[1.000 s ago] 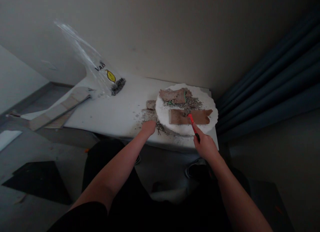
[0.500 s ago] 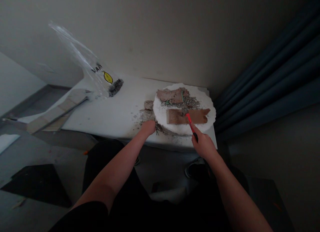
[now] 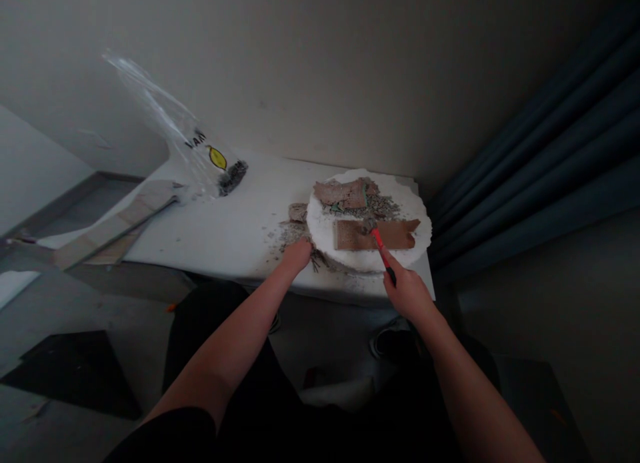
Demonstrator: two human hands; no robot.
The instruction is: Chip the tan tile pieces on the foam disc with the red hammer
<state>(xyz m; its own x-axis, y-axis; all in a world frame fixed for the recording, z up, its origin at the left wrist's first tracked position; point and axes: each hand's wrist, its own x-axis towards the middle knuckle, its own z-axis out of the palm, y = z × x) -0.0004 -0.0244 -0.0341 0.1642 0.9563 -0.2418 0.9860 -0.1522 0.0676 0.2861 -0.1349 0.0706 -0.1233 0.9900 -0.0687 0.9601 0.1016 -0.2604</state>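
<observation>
my right fingers (image 3: 393, 259) are wrapped round the red-handled tool (image 3: 378, 238), its head (image 3: 369, 224) at the nearer of 2 brown pieces (image 3: 350, 236) on the white round pad (image 3: 323, 231). my left fingers (image 3: 303, 246) are by the grey debris (image 3: 289, 234) on the surface (image 3: 240, 233); i cannot tell whether they grip anything.

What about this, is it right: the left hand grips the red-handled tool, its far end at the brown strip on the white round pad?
Not quite: the right hand, not the left hand, grips the red-handled tool, as the head view shows. Its far end is at the brown strip on the white round pad, as you said.
</observation>
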